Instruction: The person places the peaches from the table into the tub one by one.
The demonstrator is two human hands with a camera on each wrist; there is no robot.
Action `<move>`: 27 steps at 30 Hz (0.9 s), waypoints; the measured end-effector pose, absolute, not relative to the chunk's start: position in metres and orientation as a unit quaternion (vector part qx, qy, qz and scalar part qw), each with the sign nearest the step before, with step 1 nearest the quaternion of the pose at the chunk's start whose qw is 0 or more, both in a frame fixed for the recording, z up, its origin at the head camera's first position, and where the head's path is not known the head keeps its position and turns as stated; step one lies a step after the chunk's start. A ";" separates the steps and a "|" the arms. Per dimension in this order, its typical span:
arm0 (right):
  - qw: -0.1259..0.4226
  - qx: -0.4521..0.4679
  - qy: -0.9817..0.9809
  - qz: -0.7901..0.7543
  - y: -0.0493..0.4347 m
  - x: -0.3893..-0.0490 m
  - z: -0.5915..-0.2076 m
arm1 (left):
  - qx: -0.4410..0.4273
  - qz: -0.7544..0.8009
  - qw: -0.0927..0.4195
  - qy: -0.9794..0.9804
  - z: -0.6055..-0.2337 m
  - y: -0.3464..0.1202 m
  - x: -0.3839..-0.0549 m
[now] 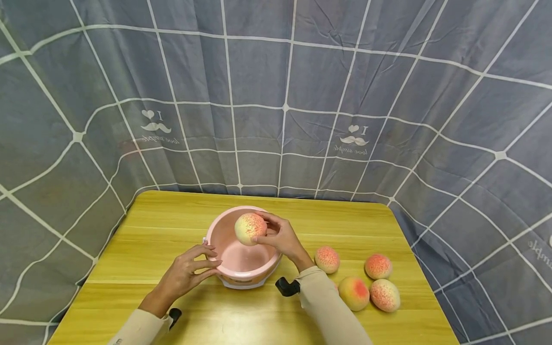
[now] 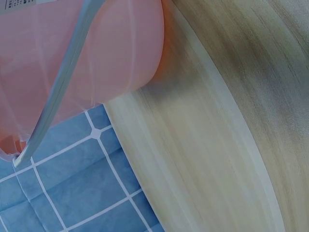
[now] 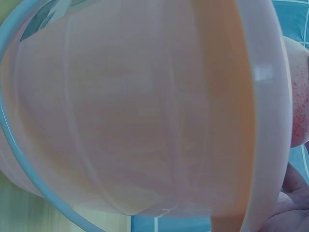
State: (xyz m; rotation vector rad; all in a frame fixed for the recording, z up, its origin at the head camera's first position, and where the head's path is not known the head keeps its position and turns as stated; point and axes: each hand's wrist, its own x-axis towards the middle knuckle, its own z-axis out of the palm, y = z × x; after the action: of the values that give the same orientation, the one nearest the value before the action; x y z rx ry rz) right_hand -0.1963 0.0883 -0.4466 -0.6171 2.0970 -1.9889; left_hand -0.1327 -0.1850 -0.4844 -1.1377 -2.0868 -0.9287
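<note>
A pink bucket (image 1: pixel 243 274) stands upright on the table, its inside bare where it shows. My left hand (image 1: pixel 185 272) holds the bucket's near-left rim, fingertips over the edge. Above the bucket's opening, my right hand (image 1: pixel 282 235) grips a yellow peach with red speckles (image 1: pixel 248 228), fingers behind it and thumb in front. In the right wrist view the bucket wall (image 3: pixel 135 111) fills most of the picture; part of the peach (image 3: pixel 300 94) and of the right hand (image 3: pixel 292 208) show past the rim. The left wrist view shows the bucket's side (image 2: pixel 120 43) and grey handle (image 2: pixel 63 87), no fingers.
Several more peaches lie right of the bucket, among them a reddish one (image 1: pixel 327 259), a far-right one (image 1: pixel 378 266), a speckled one (image 1: pixel 385 295) and a yellow one (image 1: pixel 354 293) beside my right sleeve. A grey checked curtain (image 1: pixel 258 129) hangs behind the wooden table (image 1: pixel 172 215).
</note>
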 end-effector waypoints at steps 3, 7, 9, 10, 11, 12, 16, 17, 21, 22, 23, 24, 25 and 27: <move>0.090 -0.215 0.699 -0.676 0.088 -0.196 -0.447 | -0.427 -0.348 0.293 -0.781 -0.484 -0.185 -0.133; 0.091 -0.220 0.675 -0.698 0.089 -0.196 -0.448 | -0.425 -0.351 0.297 -0.779 -0.484 -0.184 -0.133; 0.092 -0.216 0.668 -0.706 0.090 -0.196 -0.449 | -0.425 -0.353 0.298 -0.779 -0.484 -0.183 -0.132; 0.093 -0.215 0.667 -0.708 0.090 -0.196 -0.449 | -0.425 -0.354 0.299 -0.778 -0.484 -0.183 -0.132; 0.093 -0.213 0.666 -0.709 0.090 -0.196 -0.449 | -0.424 -0.355 0.298 -0.778 -0.483 -0.183 -0.132; 0.092 -0.212 0.666 -0.709 0.090 -0.195 -0.449 | -0.424 -0.356 0.298 -0.778 -0.483 -0.183 -0.132; 0.090 -0.215 0.664 -0.711 0.091 -0.196 -0.451 | -0.424 -0.356 0.297 -0.778 -0.484 -0.183 -0.132; 0.089 -0.217 0.660 -0.713 0.092 -0.196 -0.451 | -0.424 -0.356 0.297 -0.778 -0.484 -0.183 -0.133; 0.082 -0.226 0.649 -0.722 0.095 -0.197 -0.452 | -0.428 -0.356 0.297 -0.776 -0.485 -0.184 -0.134; 0.080 -0.227 0.646 -0.724 0.095 -0.198 -0.452 | -0.429 -0.355 0.296 -0.776 -0.486 -0.184 -0.135; 0.077 -0.227 0.644 -0.727 0.096 -0.198 -0.453 | -0.429 -0.354 0.296 -0.776 -0.486 -0.185 -0.135; 0.076 -0.226 0.642 -0.728 0.098 -0.198 -0.453 | -0.429 -0.354 0.295 -0.777 -0.486 -0.185 -0.135; 0.073 -0.225 0.643 -0.728 0.099 -0.198 -0.453 | -0.428 -0.352 0.294 -0.778 -0.486 -0.185 -0.135; 0.068 -0.222 0.648 -0.725 0.102 -0.198 -0.454 | -0.426 -0.348 0.292 -0.782 -0.487 -0.186 -0.135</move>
State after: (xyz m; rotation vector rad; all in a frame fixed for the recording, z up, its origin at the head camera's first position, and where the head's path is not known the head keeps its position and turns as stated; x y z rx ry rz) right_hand -0.1982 0.1020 -0.4536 -0.6699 1.9516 -2.1856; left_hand -0.1353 -0.1859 -0.4867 -1.1354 -2.0846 -0.9280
